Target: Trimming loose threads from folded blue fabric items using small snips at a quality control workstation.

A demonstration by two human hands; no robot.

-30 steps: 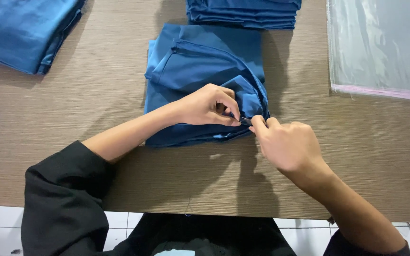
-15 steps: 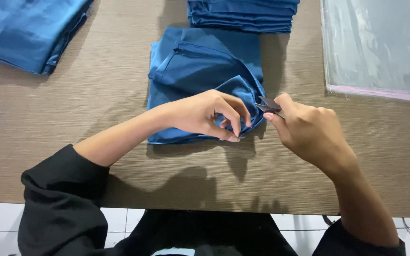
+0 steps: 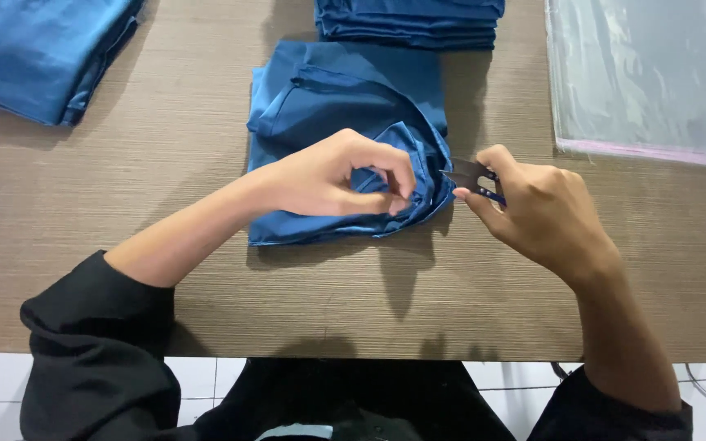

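Folded blue garment [image 3: 345, 106] lies flat mid-bench; left hand [image 3: 332, 175] fingers closed, pinching a bunched fold at its lower right edge, right hand [image 3: 545, 212] just beside it, fingers closed around a small dark thread snip [image 3: 467, 173] whose tip touches that fold. Best done, I'd judge, by keeping the pinched fold taut and lifted off the layers below so only the loose thread meets the blades. Beyond the fingers: blue stack [image 3: 410, 20] straight ahead, another blue pile [image 3: 34, 49] far left, clear plastic bags [image 3: 647, 73] to the right, all on the wood bench [image 3: 124, 188].

Garment workshop, folded blue garment stacks [image 3: 410, 20], clear packing bags [image 3: 647, 73], worktable [image 3: 124, 212]
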